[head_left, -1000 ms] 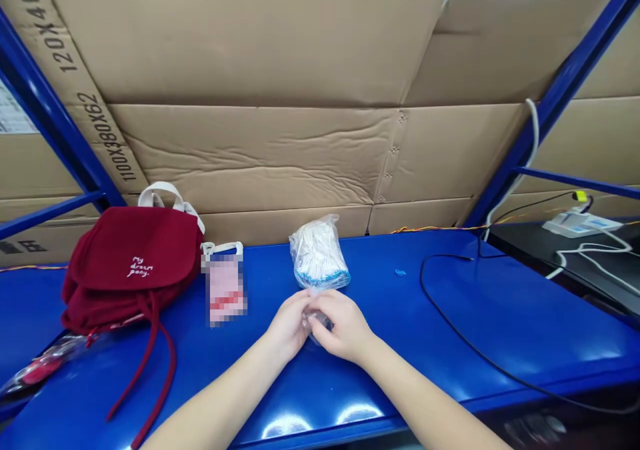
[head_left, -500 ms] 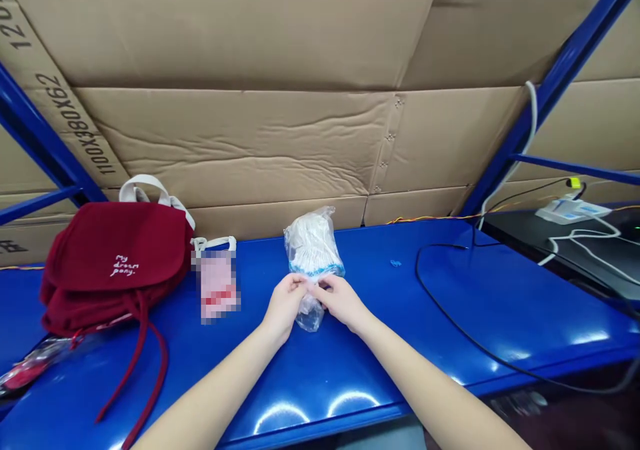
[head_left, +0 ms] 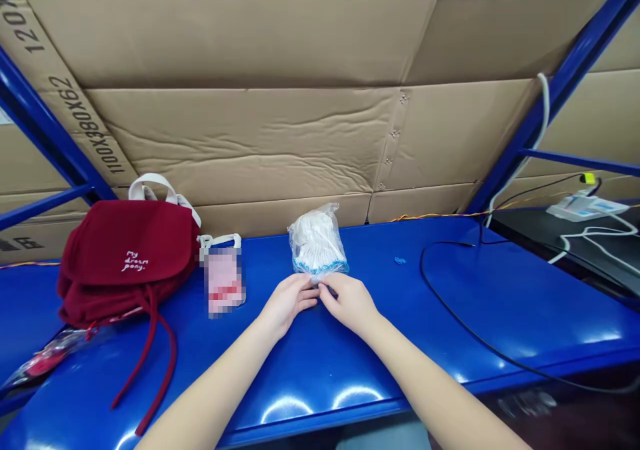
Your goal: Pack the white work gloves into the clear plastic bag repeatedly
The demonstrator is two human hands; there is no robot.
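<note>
A clear plastic bag [head_left: 336,218] lies in the middle of the blue surface, with white knit gloves [head_left: 316,240] inside; their blue-edged cuffs face me. At the bag's near end, my left hand [head_left: 290,301] has its fingers closed on the plastic, the lower ones loosely curled. From the other side my right hand [head_left: 351,301] pinches the same end, thumb and fingers together. The fingertips of both hands almost meet just below the cuffs. The bag's loose near end is mostly hidden by my fingers.
A dark red backpack [head_left: 135,247] stands at the left, a pixelated pink card holder [head_left: 225,280] beside it. A small blue scrap [head_left: 400,261] and a black cable [head_left: 450,317] lie to the right. Cardboard [head_left: 250,143] closes off the back, between blue posts [head_left: 580,70].
The bag's loose near end, which stuck out below my hands, no longer shows there. My hands remain at the cuffs' edge. The whole view has shifted slightly.
</note>
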